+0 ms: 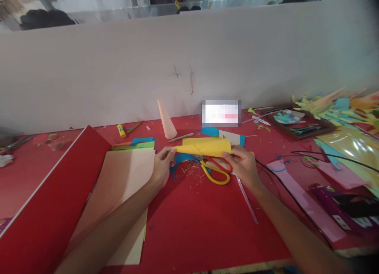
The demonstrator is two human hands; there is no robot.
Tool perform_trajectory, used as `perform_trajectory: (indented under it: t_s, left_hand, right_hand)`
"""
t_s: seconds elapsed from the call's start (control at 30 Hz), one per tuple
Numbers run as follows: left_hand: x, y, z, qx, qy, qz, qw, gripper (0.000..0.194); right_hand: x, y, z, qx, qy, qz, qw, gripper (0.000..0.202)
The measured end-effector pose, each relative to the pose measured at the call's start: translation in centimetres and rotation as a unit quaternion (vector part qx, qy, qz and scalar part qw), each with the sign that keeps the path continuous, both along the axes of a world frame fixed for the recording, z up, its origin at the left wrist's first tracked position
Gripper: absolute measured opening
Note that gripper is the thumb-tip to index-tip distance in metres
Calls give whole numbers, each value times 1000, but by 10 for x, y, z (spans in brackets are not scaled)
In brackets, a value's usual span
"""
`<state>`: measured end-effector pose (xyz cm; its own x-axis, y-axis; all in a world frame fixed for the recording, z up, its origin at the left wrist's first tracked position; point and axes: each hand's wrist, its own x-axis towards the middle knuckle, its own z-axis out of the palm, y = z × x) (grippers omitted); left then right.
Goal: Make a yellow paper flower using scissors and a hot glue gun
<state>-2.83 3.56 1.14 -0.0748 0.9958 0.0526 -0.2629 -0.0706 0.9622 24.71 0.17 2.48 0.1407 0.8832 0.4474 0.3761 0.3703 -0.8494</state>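
A yellow paper cone lies sideways between my hands, its narrow tip to the left and its wide end to the right. My left hand pinches the tip. The fingers of my right hand close on the rim of the wide end. Just beneath the cone, scissors with yellow and red handles rest on the red table, beside blue paper and small scraps. Behind the cone stands a pale peach paper cone, leaning slightly left.
Stacked paper sheets lie at left beside a raised red divider. A glue stick is behind them. At right are a dark tray, pink paper strips, a black cable and a purple box. A glue-stick-like clear rod lies near my right hand.
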Motion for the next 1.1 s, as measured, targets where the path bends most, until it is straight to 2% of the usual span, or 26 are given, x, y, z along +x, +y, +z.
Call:
perform_trajectory:
  t_s: [0.2, 0.43, 0.67, 0.9, 1.0, 1.1]
  left_hand:
    - [1, 0, -2, 21, 18, 12, 1000, 36]
    - [1, 1, -2, 0, 13, 11, 1000, 37]
    - [0, 0, -3, 22, 18, 31, 999, 36]
    - [-6, 5, -1, -19, -78, 42, 996, 42]
    - [-7, 6, 0, -25, -86, 45, 995, 41]
    - [-5, 5, 0, -21, -75, 33, 996, 40]
  right_hand:
    - [1, 3, -7, -39, 96, -5, 995, 42]
    - [2, 2, -5, -4, 22, 2, 1000, 45]
    - [-6, 0, -6, -9, 50, -13, 999, 44]
    - [-3, -3, 2, 55, -27, 18, 998, 30]
    - [-4, -3, 1, 71, -77, 3, 995, 27]
    - [-5, -3, 0, 77, -83, -7, 993, 29]
